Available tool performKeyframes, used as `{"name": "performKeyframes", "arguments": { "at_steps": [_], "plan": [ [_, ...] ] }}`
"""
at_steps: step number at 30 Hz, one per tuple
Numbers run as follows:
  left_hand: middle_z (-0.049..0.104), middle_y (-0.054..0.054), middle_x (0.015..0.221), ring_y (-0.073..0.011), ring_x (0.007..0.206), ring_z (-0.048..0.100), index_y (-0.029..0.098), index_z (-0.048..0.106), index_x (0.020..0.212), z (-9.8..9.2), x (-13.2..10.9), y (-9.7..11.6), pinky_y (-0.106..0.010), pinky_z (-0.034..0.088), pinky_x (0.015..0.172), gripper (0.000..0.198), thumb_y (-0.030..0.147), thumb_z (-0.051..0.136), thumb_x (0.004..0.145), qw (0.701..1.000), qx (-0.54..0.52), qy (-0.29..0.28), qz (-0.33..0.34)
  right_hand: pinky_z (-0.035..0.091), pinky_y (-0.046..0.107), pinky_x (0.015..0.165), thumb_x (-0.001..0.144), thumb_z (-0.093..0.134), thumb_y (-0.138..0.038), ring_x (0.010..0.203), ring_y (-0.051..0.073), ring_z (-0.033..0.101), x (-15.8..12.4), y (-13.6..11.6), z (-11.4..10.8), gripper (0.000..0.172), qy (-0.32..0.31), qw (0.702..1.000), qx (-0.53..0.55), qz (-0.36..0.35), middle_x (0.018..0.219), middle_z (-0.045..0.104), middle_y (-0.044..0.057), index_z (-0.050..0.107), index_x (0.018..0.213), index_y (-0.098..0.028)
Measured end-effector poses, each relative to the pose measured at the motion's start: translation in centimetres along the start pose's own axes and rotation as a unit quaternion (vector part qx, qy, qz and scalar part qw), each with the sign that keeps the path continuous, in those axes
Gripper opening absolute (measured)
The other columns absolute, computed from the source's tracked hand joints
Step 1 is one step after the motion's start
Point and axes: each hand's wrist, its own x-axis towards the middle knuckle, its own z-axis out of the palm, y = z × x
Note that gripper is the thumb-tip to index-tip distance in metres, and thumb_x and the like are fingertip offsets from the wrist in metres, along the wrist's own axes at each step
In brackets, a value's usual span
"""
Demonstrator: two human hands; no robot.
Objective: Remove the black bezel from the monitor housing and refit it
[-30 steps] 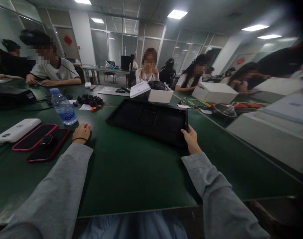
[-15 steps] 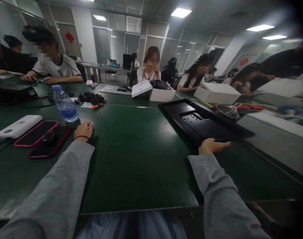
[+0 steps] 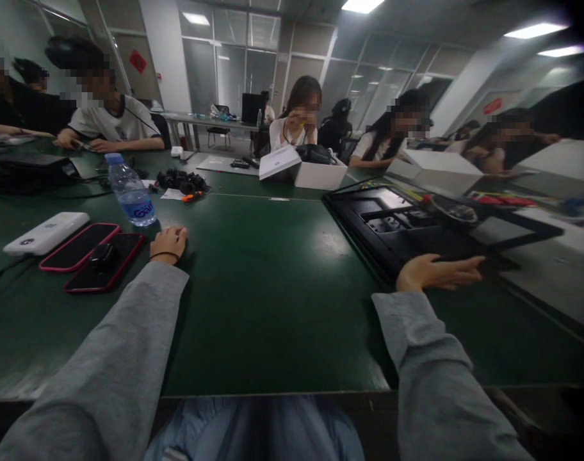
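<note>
My left hand (image 3: 170, 243) rests on the green table (image 3: 273, 307) with its fingers curled under, and no object shows in it. Just beyond it stands a water bottle (image 3: 134, 195); two red-edged phones (image 3: 116, 272) lie to its left. On the right, a flat black rectangular housing (image 3: 407, 237) with recesses lies on the tabletop. A thin black rectangular frame (image 3: 536, 230) stands partly away from the housing's right side. My right hand (image 3: 438, 272) is at the housing's near edge, fingers stretched out to the right. Whether it touches the frame is unclear.
A white power bank (image 3: 47, 234) with a cable sits at the left. Dark cables (image 3: 181, 182) lie behind the bottle. An open white box (image 3: 321, 174) is across the table, near a seated person (image 3: 294, 131). A clear round dish (image 3: 453, 211) is behind the housing.
The thin black frame now shows separately at the housing's right. My right hand has moved right, its fingers straighter. The view has shifted slightly; my left hand stays put on the table.
</note>
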Motion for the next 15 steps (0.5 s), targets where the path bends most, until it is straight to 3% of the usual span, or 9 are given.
{"name": "performKeyframes", "arguments": {
  "at_steps": [2, 6, 9, 12, 15],
  "plan": [
    [0.064, -0.018, 0.141, -0.0383, 0.131, 0.056, 0.020, 0.066, 0.133, 0.0, 0.0, 0.0, -0.053, 0.047, 0.105, 0.052, 0.046, 0.034, 0.103, 1.000, 0.000, -0.003, 0.003, 0.016, 0.069, 0.122, 0.083, 0.044, -0.014, 0.159, 0.040, 0.022, -0.8, -1.1, -0.2, 0.085, 0.042, 0.999, 0.025, 0.021, 0.166, 0.024, 0.032, 0.022, 0.166, -0.013],
    [0.063, -0.018, 0.142, -0.0385, 0.133, 0.055, 0.020, 0.066, 0.133, -0.1, -0.1, 0.0, -0.053, 0.046, 0.106, 0.052, 0.046, 0.034, 0.102, 1.000, -0.001, -0.003, 0.008, 0.019, 0.056, 0.127, 0.098, 0.030, -0.022, 0.159, 0.028, 0.023, -2.5, -3.8, -0.9, 0.069, 0.034, 0.971, 0.086, -0.223, 0.168, 0.026, 0.027, 0.022, 0.164, -0.003],
    [0.063, -0.017, 0.143, -0.0385, 0.133, 0.054, 0.020, 0.065, 0.133, -0.3, -0.2, 0.2, -0.053, 0.046, 0.106, 0.052, 0.046, 0.033, 0.102, 1.000, -0.001, -0.003, 0.006, 0.028, 0.052, 0.125, 0.104, 0.029, -0.031, 0.156, 0.028, 0.031, -3.7, -5.3, -1.2, 0.065, 0.001, 0.935, 0.084, -0.346, 0.165, 0.033, 0.028, 0.027, 0.161, 0.000],
    [0.062, -0.017, 0.144, -0.0384, 0.133, 0.054, 0.020, 0.065, 0.133, -0.4, -0.4, 0.5, -0.053, 0.046, 0.107, 0.051, 0.045, 0.034, 0.102, 1.000, -0.010, -0.001, 0.005, 0.031, 0.053, 0.123, 0.105, 0.036, -0.038, 0.149, 0.033, 0.043, -5.0, -6.2, -1.3, 0.065, -0.056, 0.916, 0.055, -0.394, 0.160, 0.041, 0.029, 0.034, 0.159, -0.002],
    [0.064, -0.017, 0.141, -0.0361, 0.133, 0.056, 0.020, 0.063, 0.135, -0.6, -0.6, 0.6, -0.050, 0.045, 0.107, 0.048, 0.043, 0.037, 0.101, 0.999, -0.035, 0.017, -0.002, 0.030, 0.056, 0.123, 0.106, 0.033, -0.042, 0.149, 0.035, 0.042, -6.3, -7.0, -1.4, 0.067, -0.106, 0.915, 0.075, -0.383, 0.161, 0.039, 0.030, 0.028, 0.162, -0.005]
  ]
}}
